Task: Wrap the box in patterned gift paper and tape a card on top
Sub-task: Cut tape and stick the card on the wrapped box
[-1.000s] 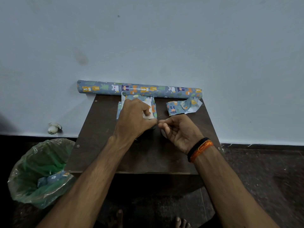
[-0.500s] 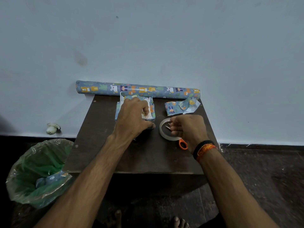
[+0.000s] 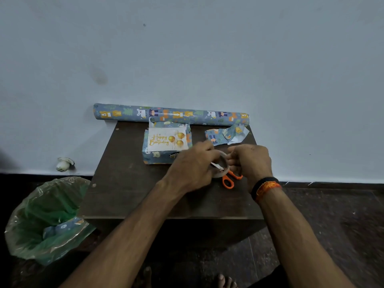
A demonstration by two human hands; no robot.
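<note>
- Change since the earlier frame: the left hand point(image 3: 194, 166) has left the wrapped box point(image 3: 164, 155) and come across to the tape roll point(image 3: 222, 165), uncovering the card point(image 3: 167, 139).
- Left of the hands: the box lies on the table point(image 3: 128, 183), up and to the left of the left hand, just clear of its knuckles; the card rests on top, whether already taped cannot be told.
- Centre: the left hand's fingers curl round the roll's left side.
- Right: the right hand point(image 3: 250, 163) pinches the roll's right rim; orange scissors point(image 3: 228, 178) lie beneath.
- Risk, as judged: the loose tape end may stick to itself or tear short, and a forearm brushing the box could shift the card.
</note>
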